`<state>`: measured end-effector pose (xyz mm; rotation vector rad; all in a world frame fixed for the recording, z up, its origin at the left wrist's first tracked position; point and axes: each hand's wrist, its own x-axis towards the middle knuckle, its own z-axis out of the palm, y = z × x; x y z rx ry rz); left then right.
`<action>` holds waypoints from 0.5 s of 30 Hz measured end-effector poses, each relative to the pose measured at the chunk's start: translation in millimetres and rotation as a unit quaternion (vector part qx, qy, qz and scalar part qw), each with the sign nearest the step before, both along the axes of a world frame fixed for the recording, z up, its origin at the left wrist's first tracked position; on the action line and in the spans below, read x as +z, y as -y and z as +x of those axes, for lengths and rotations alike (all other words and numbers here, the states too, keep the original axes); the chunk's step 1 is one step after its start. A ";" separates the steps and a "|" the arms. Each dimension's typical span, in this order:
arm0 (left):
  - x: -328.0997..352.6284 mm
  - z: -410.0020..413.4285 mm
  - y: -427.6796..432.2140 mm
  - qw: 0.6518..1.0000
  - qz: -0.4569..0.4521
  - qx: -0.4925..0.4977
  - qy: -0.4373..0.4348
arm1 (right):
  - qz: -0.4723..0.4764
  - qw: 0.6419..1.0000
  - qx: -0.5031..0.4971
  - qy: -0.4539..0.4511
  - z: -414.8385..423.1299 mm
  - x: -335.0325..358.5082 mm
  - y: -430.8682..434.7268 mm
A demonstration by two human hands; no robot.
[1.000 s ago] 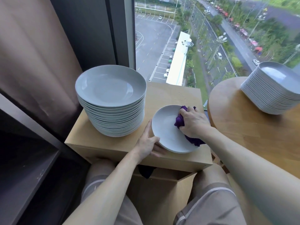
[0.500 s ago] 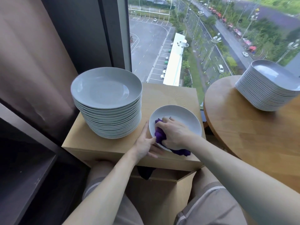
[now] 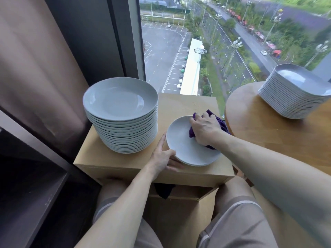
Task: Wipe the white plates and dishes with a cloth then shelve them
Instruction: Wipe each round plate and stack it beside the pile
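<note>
At the near right corner of the box (image 3: 188,104) top, seen from the head camera, a single plate (image 3: 184,147) lies flat with its near rim close to the box's front edge. The wiping step is in hand. The right hand (image 3: 204,127) has its fingers bunched round a purple cloth (image 3: 221,122) and presses it on the plate's far right part. The left hand (image 3: 163,158) steadies the plate at its near left rim, thumb laid along the edge and fingers closed in at the rim from below. The plate is white, round and shallow, with a smooth glazed face that shows no marks where it is bare. It looks slick, so the steadying grip matters. A tall stack (image 3: 123,122) of like plates fills the left side of the box top, just beside the left hand. A second stack, of squarer dishes (image 3: 295,97), stands at the far right edge of the round table (image 3: 268,133), well apart. Next, I judge, the cloth should sweep the unwiped near left part, and then the plate is lifted to the dark shelf (image 3: 26,194) at the left — a move calling for a firm two-sided hold and care passing the stack.
</note>
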<state>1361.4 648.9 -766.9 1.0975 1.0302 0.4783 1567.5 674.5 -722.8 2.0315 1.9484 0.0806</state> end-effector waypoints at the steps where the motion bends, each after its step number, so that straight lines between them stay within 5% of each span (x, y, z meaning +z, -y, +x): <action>1: -0.1 -0.2 0.6 1.000 0.000 0.000 0.001 | -0.013 1.000 0.000 0.010 4.1 2.3 5.4; 8: -6.5 -0.7 -1.1 1.000 0.004 -0.008 0.003 | -0.057 0.998 0.035 0.006 5.0 11.0 67.5; 15: -8.1 -3.1 -2.8 1.000 0.001 -0.017 0.018 | -0.038 0.983 0.067 -0.166 -27.8 1.1 70.8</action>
